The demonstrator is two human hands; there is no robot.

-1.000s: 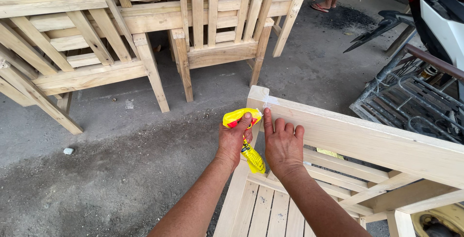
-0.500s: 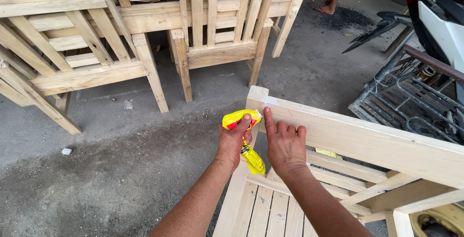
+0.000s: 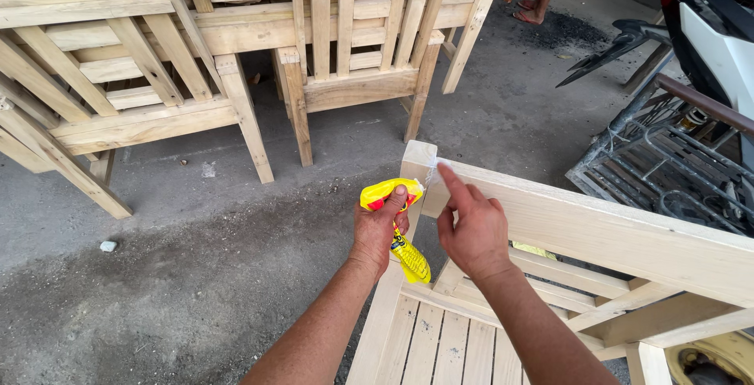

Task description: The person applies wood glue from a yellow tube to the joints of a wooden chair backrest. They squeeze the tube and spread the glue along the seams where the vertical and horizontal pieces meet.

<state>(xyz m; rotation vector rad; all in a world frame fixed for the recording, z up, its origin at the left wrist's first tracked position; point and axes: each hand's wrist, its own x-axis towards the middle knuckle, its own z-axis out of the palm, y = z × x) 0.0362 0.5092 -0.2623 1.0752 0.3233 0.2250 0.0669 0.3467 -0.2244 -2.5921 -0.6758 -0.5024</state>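
Now | left hand (image 3: 378, 232) grips yellow tube (image 3: 397, 224) | right hand (image 3: 471, 228) open, forefinger newly raised onto rail (image 3: 581, 232)

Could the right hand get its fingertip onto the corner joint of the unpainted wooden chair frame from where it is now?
Probably yes. The right hand has its index finger stretched to the corner joint, with nothing between. The left hand holds the yellow glue pouch just beside it, clear of the path.

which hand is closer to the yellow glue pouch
Left. The left hand has the yellow glue pouch in its grip beside the corner post. The right hand is apart from it, forefinger touching the top rail.
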